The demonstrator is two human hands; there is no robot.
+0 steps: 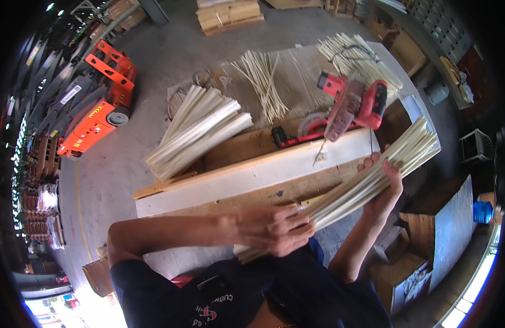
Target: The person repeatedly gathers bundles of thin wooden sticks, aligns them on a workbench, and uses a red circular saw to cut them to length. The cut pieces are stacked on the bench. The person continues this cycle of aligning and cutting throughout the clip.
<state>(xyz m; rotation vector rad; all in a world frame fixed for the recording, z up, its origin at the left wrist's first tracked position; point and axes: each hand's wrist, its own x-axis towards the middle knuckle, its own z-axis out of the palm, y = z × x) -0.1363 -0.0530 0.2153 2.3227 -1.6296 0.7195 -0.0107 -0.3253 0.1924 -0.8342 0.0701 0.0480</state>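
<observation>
A bundle of long, thin pale wooden sticks (351,197) slants across the front of my body, its far end raised to the right. My right hand (388,177) grips it from beneath near that upper end, thumb lying over the sticks. Lower down, my left hand (277,228) is closed over the near end of the same bundle. Short stick ends poke out below the left palm. Beyond the bundle, a red and black power saw (345,106) stands on the workbench behind a white-faced wooden board (252,177).
More stick bundles lie on the bench: a thick one (198,131) at left, a loose one (266,85) at the back, and a tied one (359,60) at far right. An orange lift machine (96,123) stands on the floor at left. Wooden boxes (400,273) sit at lower right.
</observation>
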